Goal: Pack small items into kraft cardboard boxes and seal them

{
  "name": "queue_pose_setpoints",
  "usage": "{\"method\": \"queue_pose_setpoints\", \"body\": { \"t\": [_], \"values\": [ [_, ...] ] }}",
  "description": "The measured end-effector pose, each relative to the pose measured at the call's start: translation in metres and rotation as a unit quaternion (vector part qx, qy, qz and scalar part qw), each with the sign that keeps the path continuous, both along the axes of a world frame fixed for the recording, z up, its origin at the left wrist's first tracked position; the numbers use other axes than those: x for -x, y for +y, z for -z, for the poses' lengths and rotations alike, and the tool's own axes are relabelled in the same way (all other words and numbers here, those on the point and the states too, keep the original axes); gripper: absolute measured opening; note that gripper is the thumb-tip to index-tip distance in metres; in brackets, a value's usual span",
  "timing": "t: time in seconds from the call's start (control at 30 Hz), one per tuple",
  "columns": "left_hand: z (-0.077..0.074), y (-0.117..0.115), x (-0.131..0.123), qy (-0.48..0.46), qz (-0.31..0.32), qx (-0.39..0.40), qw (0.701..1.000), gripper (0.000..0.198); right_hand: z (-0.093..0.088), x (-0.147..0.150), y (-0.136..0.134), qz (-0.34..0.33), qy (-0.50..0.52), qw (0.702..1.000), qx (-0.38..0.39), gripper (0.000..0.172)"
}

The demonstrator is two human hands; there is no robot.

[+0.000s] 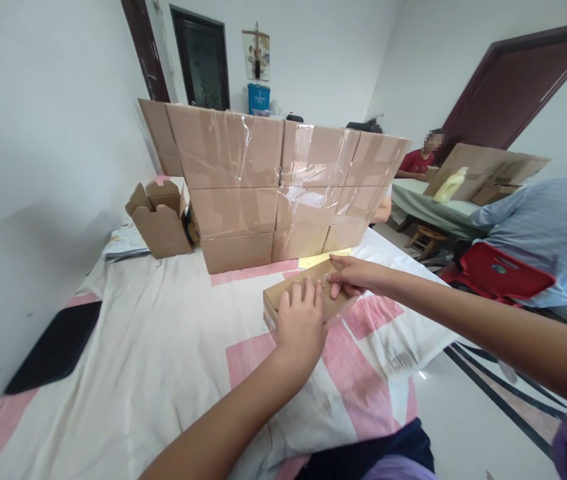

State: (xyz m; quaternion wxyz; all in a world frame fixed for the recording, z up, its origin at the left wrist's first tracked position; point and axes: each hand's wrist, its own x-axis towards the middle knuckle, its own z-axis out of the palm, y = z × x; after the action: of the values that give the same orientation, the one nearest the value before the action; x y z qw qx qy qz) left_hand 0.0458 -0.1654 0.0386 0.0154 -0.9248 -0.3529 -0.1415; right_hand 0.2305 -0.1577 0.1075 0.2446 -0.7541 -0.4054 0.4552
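Note:
A small closed cardboard box lies flat on the cloth-covered table in front of me. My left hand rests palm down on its top, with the fingers stretched and slightly apart. On the box's right end lies my right hand, one finger reaching to the far edge and the others touching the top. Neither hand grips anything that I can see. Behind the box, a yellow sheet lies partly hidden at the foot of a wall of taped cardboard boxes.
An open-topped cardboard box stands at the left on some papers. A black tablet-like slab lies near the wall. To the right, people sit by another table with a yellow bottle; a red chair stands there.

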Motion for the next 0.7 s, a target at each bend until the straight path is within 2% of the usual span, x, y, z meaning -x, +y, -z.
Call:
{"method": "queue_pose_setpoints", "body": {
  "t": [0.17, 0.3, 0.6, 0.7],
  "values": [
    [0.0, 0.001, -0.001, -0.001, 0.001, -0.001, 1.0, 0.08, 0.001, 0.002, 0.005, 0.006, -0.021, 1.0, 0.014, 0.095],
    [0.0, 0.001, -0.001, -0.002, -0.003, 0.004, 1.0, 0.074, 0.001, 0.004, 0.007, 0.018, -0.039, 0.999, 0.027, 0.094],
    [-0.001, 0.002, -0.001, 0.001, -0.001, 0.013, 1.0, 0.076, -0.003, 0.012, 0.012, 0.009, -0.085, 0.995, 0.05, 0.094],
    [-0.001, 0.003, -0.001, 0.002, 0.006, 0.02, 1.0, 0.075, -0.007, 0.015, 0.012, 0.003, -0.108, 0.992, 0.063, 0.086]
  ]
}}
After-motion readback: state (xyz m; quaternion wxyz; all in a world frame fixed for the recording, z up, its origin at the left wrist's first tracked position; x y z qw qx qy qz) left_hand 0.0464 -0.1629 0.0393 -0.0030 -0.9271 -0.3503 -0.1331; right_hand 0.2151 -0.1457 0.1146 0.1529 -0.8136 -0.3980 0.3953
